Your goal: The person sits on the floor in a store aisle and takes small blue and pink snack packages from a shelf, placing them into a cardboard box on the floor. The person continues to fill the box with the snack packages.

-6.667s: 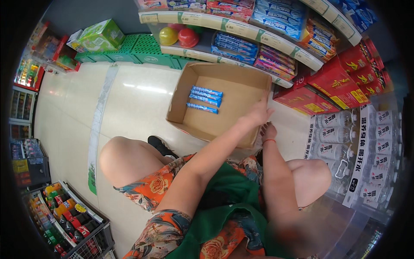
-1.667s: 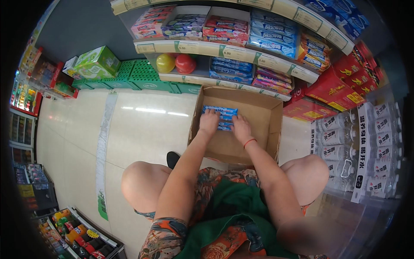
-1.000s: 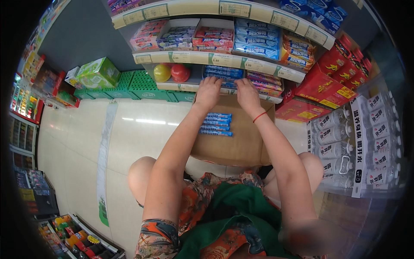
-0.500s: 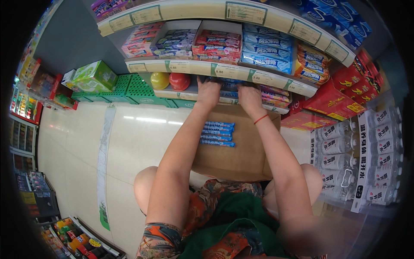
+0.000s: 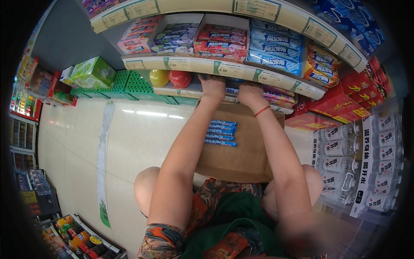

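Observation:
Both my arms reach forward to the bottom shelf (image 5: 189,93). My left hand (image 5: 213,89) is next to a red round container (image 5: 180,78), its fingers mostly hidden under the shelf above. About a hand's width to the right, my right hand (image 5: 252,94) has its fingers hidden there too; a red cord circles that wrist. Blue packs (image 5: 232,90) show between the two hands, but whether either hand grips them is hidden. Below my hands an open cardboard box (image 5: 241,162) holds several slim blue stick-shaped packs (image 5: 223,134) in a row at its left side.
Just above my hands runs the edge of the middle shelf (image 5: 194,64), stocked with boxed sweets. Pink and yellow packs (image 5: 278,96) lie right of my right hand. Red cartons (image 5: 345,103) and bottled water (image 5: 338,164) stand at the right; green crates (image 5: 138,88) at the left.
The view has shifted slightly, with the shelves now a bit larger. Both hands stay at the bottom shelf, reaching a little farther under the upper ledge. The blue stick packs remain in the box.

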`<state>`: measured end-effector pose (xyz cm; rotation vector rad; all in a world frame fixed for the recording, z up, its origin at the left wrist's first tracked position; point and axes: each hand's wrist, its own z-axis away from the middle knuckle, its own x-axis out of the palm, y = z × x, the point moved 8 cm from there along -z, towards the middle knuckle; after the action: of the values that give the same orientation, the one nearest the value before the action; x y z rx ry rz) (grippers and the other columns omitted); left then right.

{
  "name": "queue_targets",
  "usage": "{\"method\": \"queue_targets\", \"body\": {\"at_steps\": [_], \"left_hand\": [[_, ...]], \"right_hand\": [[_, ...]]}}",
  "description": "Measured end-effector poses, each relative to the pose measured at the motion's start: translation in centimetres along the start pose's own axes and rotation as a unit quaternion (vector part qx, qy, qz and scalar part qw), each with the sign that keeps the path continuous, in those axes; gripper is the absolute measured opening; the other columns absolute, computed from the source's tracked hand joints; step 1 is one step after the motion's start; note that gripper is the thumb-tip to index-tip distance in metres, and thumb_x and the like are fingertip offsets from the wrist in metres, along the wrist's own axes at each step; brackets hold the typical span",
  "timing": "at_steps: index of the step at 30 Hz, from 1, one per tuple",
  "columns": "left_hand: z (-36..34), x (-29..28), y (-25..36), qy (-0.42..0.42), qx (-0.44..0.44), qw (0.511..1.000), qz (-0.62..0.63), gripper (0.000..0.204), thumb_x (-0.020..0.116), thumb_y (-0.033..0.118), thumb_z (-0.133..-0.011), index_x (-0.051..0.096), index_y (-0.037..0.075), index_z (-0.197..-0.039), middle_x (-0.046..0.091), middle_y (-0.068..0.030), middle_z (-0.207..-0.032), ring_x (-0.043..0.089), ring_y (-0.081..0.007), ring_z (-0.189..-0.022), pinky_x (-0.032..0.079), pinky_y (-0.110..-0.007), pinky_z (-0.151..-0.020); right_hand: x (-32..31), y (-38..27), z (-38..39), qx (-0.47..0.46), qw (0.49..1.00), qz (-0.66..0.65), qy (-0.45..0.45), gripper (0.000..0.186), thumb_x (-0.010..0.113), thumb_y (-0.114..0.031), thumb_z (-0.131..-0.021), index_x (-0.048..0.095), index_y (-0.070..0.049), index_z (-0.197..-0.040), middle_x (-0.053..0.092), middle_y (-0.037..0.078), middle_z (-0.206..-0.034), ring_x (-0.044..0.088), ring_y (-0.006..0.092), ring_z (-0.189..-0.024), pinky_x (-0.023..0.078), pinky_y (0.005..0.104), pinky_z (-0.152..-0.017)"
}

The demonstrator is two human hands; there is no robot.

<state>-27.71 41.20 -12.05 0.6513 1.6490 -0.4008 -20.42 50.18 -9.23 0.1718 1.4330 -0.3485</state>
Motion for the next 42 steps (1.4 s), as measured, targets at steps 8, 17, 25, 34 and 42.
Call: {"method": "queue_targets", "body": {"at_steps": [8,17,25,34,42], "left_hand": [[1.2,-3.1,0.9,0.061,0.132,0.989,0.002,0.048,0.052,0.009,-0.079,0.050,0.015,-0.127,0.051,-0.0123,-0.127,0.043,-0.0289,-0.122,0.019,-0.057,-0.104],[4.7,-9.6,-0.1,0.155,0.164,0.961,0.159,0.032,0.061,0.012,-0.077,0.060,0.008,-0.109,0.056,-0.0143,-0.105,0.050,-0.0332,-0.104,0.040,-0.045,-0.089],[9.6,-9.9,0.4,0.089,0.211,0.945,0.233,0.022,0.060,0.010,-0.081,0.058,0.008,-0.103,0.055,-0.0100,-0.094,0.053,-0.0312,-0.093,0.045,-0.040,-0.078],[14.8,-1.6,0.2,-0.094,0.218,0.952,0.193,0.021,0.064,0.011,-0.076,0.061,0.010,-0.096,0.060,-0.0125,-0.092,0.059,-0.0330,-0.090,0.048,-0.042,-0.078],[20.3,8.1,0.3,-0.267,0.153,0.942,0.134,0.020,0.067,0.015,-0.070,0.067,0.012,-0.091,0.065,-0.0111,-0.096,0.061,-0.0290,-0.094,0.048,-0.040,-0.083]], "right_hand": [[0.0,1.7,0.9,0.007,0.993,-0.093,0.066,0.037,0.054,-0.033,-0.082,0.063,-0.010,-0.108,0.061,0.018,-0.110,0.055,0.0357,-0.104,0.040,0.0450,-0.093],[-4.0,0.6,4.1,-0.035,0.966,-0.166,0.193,0.032,0.062,-0.025,-0.081,0.060,-0.009,-0.108,0.061,0.018,-0.107,0.056,0.0362,-0.100,0.040,0.0464,-0.091],[-5.3,-0.4,10.7,-0.159,0.915,-0.143,0.341,0.017,0.068,-0.016,-0.074,0.066,-0.009,-0.090,0.058,0.007,-0.093,0.051,0.0272,-0.093,0.043,0.0387,-0.082],[5.3,-2.0,13.8,-0.168,0.976,-0.094,0.098,0.022,0.066,-0.019,-0.076,0.061,-0.009,-0.095,0.058,0.009,-0.094,0.056,0.0282,-0.094,0.047,0.0399,-0.079],[16.3,-2.4,16.5,-0.168,0.978,-0.121,-0.033,0.024,0.066,-0.016,-0.075,0.056,-0.008,-0.096,0.058,0.015,-0.098,0.057,0.0341,-0.095,0.047,0.0439,-0.080]]}}
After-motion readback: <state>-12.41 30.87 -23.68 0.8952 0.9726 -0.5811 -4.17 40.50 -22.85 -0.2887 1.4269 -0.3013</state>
